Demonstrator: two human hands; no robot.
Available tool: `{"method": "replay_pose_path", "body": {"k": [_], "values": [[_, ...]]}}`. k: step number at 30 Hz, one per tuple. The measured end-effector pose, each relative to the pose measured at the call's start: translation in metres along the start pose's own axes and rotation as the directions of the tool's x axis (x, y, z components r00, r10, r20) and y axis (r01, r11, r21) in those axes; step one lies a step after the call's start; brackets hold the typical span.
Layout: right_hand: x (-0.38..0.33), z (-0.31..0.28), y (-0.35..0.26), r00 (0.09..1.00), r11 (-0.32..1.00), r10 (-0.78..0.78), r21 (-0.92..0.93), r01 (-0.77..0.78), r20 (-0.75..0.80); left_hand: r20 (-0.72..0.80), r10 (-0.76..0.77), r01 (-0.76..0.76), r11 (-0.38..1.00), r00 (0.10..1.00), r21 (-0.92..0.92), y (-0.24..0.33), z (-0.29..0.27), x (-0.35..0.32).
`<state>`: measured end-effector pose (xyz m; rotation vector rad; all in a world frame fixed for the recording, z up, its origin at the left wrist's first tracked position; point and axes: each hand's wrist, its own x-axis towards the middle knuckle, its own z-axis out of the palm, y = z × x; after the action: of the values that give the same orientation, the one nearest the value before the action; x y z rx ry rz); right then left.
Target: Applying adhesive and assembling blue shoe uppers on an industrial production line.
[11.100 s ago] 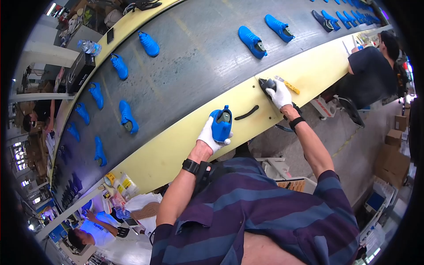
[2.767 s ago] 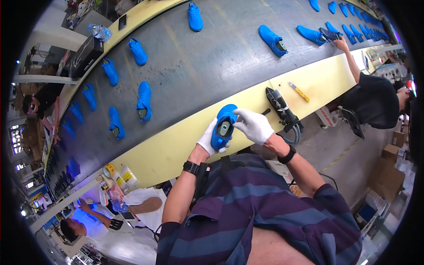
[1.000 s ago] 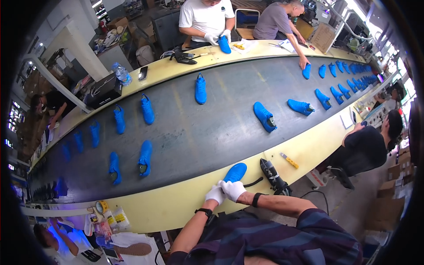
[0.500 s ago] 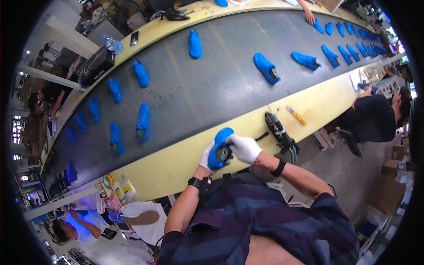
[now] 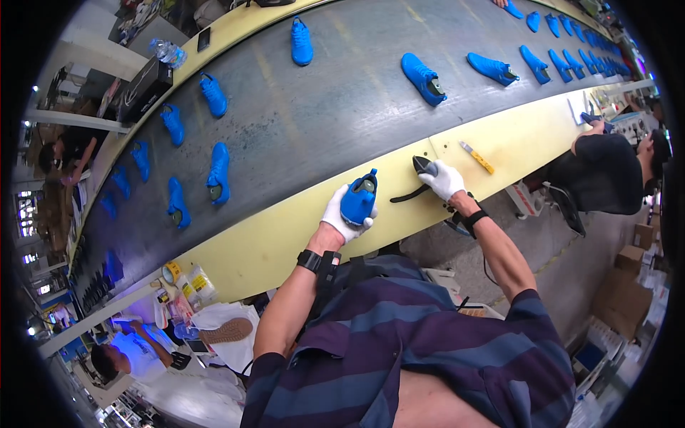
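Observation:
My left hand point(image 5: 341, 216), in a white glove, grips a blue shoe point(image 5: 359, 200) and holds it upright over the yellow edge of the conveyor point(image 5: 264, 246). My right hand point(image 5: 442, 178), also gloved, is closed around a black hand tool point(image 5: 422, 165) that rests on the yellow edge, a dark cord trailing from it. A yellow-handled knife point(image 5: 476, 157) lies on the yellow edge just right of that hand.
Several blue shoes point(image 5: 217, 171) ride on the dark belt point(image 5: 321, 107). A person in a black shirt point(image 5: 606, 171) works at the right, another in light blue point(image 5: 135, 353) at lower left. Tape rolls and small bottles point(image 5: 182, 282) sit near the belt's left end. Cardboard boxes point(image 5: 628, 285) stand at the right.
My right hand has left the shoe and moved right onto the black tool. My left hand still holds the shoe, now lifted upright.

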<state>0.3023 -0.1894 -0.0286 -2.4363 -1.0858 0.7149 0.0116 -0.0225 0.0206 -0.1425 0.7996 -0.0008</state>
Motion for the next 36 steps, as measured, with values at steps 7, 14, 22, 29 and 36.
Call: {"method": "replay_pose_path", "body": {"k": [7, 14, 22, 29, 36], "values": [[-0.102, -0.083, -0.136, 0.948, 0.915, -0.305, 0.247, 0.318, -0.092, -0.100, 0.065, -0.051, 0.989, 0.993, 0.139, 0.004, 0.022, 0.019], [-0.083, -0.072, -0.170, 0.981, 0.956, -0.188, 0.240, 0.169, 0.056, 0.053, 0.058, -0.065, 0.989, 0.997, 0.135, 0.001, 0.025, 0.031], [-0.063, -0.085, -0.140, 0.996, 0.990, -0.090, 0.111, 0.087, 0.018, -0.081, 0.043, -0.033, 0.993, 0.996, 0.116, -0.001, 0.022, 0.019], [-0.095, -0.105, -0.190, 0.958, 0.933, -0.282, 0.251, 0.259, 0.057, -0.050, 0.093, -0.079, 0.970, 0.994, 0.229, -0.004, 0.034, 0.015], [-0.059, -0.085, -0.176, 0.982, 0.979, -0.147, 0.159, 0.127, 0.118, 0.010, 0.064, -0.065, 0.982, 0.998, 0.176, -0.002, 0.017, -0.001]]}}
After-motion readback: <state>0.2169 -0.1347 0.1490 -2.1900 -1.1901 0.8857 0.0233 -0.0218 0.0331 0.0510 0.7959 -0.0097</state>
